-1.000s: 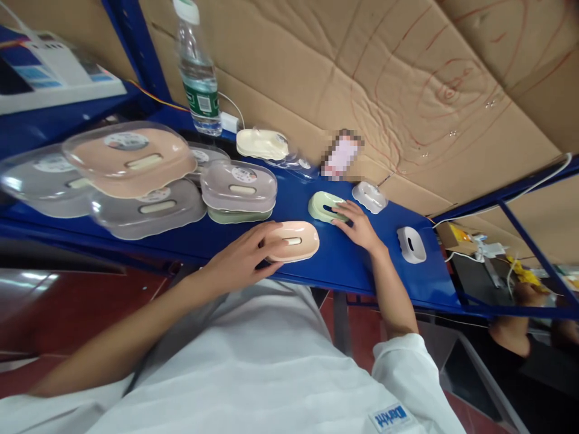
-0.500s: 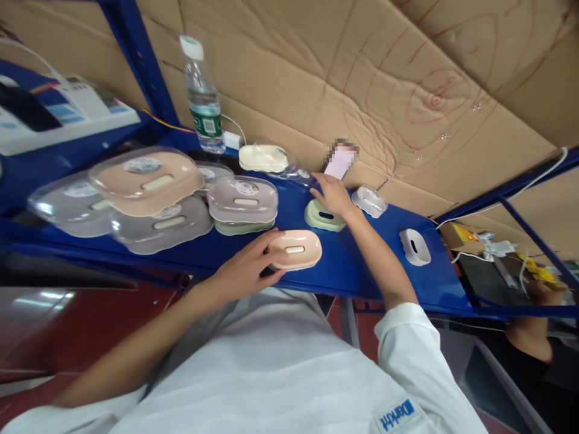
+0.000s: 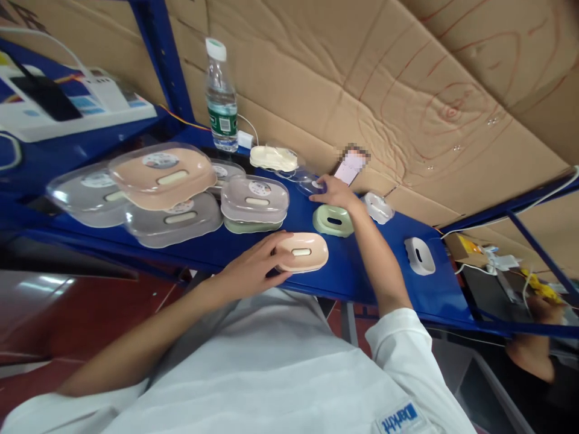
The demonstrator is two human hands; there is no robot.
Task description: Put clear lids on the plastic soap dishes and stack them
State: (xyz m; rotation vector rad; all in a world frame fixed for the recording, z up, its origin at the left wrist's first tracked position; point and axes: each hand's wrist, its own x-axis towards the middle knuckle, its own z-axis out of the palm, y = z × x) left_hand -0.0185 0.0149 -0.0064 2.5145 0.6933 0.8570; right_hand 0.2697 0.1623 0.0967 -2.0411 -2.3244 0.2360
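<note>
My left hand [image 3: 257, 262] is closed around the left end of a peach soap dish [image 3: 312, 250] with a pale slot piece in its middle, which sits near the front edge of the blue shelf. Reaching farther back, my right hand [image 3: 337, 191] has its fingers and thumb at the right edge of a clear plastic lid [image 3: 307, 181]. Below that hand is a green soap dish [image 3: 330, 221] with an open slot. A cream soap dish [image 3: 274, 158] lies behind the lid, to its left.
Lidded soap boxes [image 3: 167, 181] are stacked at left, beside another stack [image 3: 254, 199]. A water bottle [image 3: 222, 114] and a phone [image 3: 350, 166] stand at the back. Clear covers [image 3: 379, 208] and a white dish [image 3: 420, 256] lie at right. Another person's hand [image 3: 545, 307] shows far right.
My right hand has come down slightly onto the clear lid's edge, its fingers closing there. The left hand stays on the peach dish. The whole view has shifted a little.
</note>
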